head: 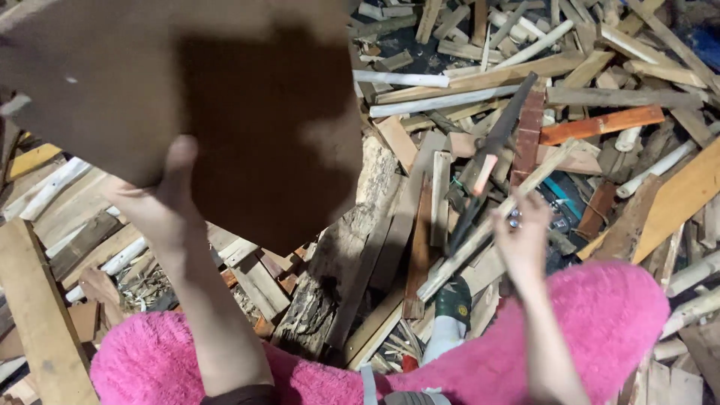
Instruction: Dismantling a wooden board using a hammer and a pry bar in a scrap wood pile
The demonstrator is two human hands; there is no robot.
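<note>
My left hand (161, 206) grips the lower edge of a large flat brown wooden board (187, 97), held up at the upper left so that it hides the pile behind it. My right hand (521, 240) is closed around the handle end of a long dark machete-like blade (491, 146), which points up and away over the heap of wood. Fluffy pink fabric (600, 322) covers my lap below both arms. A green shoe (453, 300) shows between my knees.
A dense heap of scrap timber (600, 97) fills the ground: slats, round sticks, an orange plank (600, 124), a thick rough log (337, 262). A pale beam (37, 315) leans at the lower left.
</note>
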